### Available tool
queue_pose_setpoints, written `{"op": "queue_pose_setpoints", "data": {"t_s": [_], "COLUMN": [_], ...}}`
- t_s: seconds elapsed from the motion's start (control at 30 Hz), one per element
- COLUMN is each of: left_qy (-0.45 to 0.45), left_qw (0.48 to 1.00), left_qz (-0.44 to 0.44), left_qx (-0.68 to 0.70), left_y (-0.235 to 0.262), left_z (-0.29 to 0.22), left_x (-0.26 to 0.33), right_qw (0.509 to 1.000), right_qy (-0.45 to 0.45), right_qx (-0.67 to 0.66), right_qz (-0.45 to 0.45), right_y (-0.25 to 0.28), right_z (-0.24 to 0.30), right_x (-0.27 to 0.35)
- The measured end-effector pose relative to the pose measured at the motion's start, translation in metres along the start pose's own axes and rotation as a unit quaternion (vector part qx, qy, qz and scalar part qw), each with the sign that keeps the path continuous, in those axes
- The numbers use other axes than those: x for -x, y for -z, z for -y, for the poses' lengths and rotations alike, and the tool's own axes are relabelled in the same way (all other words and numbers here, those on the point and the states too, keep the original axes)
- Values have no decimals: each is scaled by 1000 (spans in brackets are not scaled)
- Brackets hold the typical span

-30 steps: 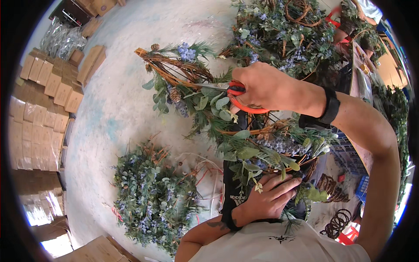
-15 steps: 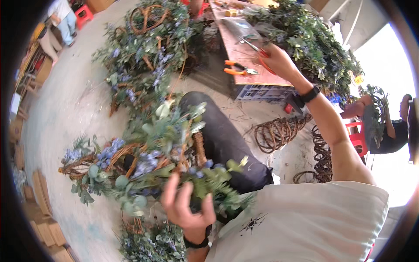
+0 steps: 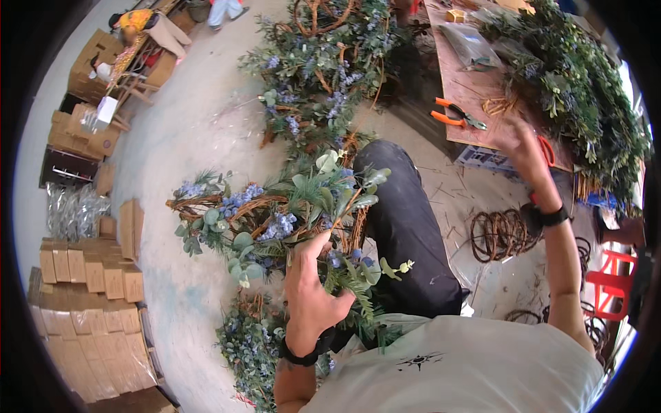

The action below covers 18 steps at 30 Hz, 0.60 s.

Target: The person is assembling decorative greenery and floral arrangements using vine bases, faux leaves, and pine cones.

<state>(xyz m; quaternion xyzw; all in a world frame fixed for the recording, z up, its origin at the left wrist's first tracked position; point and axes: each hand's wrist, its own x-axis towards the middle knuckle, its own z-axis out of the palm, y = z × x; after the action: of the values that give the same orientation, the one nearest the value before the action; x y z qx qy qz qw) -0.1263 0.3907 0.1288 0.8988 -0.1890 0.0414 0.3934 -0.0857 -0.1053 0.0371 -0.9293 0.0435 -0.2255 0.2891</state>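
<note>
A twig wreath (image 3: 275, 220) with green leaves and blue-purple flowers rests on my lap, against my dark trouser leg (image 3: 406, 227). My left hand (image 3: 313, 289) grips its lower edge among the stems. Up on the right, my right hand (image 3: 523, 144) reaches to the front edge of a wooden table (image 3: 468, 76), with the red handle of a pair of scissors (image 3: 547, 150) showing at its fingers. Orange-handled pliers (image 3: 458, 115) and a small bundle of wire pieces (image 3: 496, 104) lie just beyond that hand.
A heap of green sprigs (image 3: 578, 76) covers the table's right side. More flowered wreaths lie on the floor ahead (image 3: 323, 62) and by my left knee (image 3: 251, 344). Bare vine rings (image 3: 499, 234), a red stool (image 3: 613, 282) and stacked cardboard boxes (image 3: 82, 296) surround me.
My right hand has left the wreath and stretched out to the table edge. My view has swung right, and the wreath has settled lower on my lap in my left hand.
</note>
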Motion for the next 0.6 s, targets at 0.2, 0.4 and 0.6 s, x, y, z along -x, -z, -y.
{"op": "queue_pose_setpoints", "data": {"t_s": [0.2, 0.4, 0.6], "left_qy": [-125, -182, -221], "left_qw": [992, 983, 975], "left_qz": [-7, -22, -32], "left_qx": [-15, -22, -12], "left_y": [25, 53, 74], "left_z": [-2, -6, 1], "left_x": [-3, -6, -23], "right_qw": [865, 883, 841], "right_qy": [432, 455, 534], "right_qx": [-181, -115, -65], "right_qz": [179, 16, -62], "right_y": [-89, -99, -117], "right_z": [236, 273, 302], "right_x": [1, -8, -39]}}
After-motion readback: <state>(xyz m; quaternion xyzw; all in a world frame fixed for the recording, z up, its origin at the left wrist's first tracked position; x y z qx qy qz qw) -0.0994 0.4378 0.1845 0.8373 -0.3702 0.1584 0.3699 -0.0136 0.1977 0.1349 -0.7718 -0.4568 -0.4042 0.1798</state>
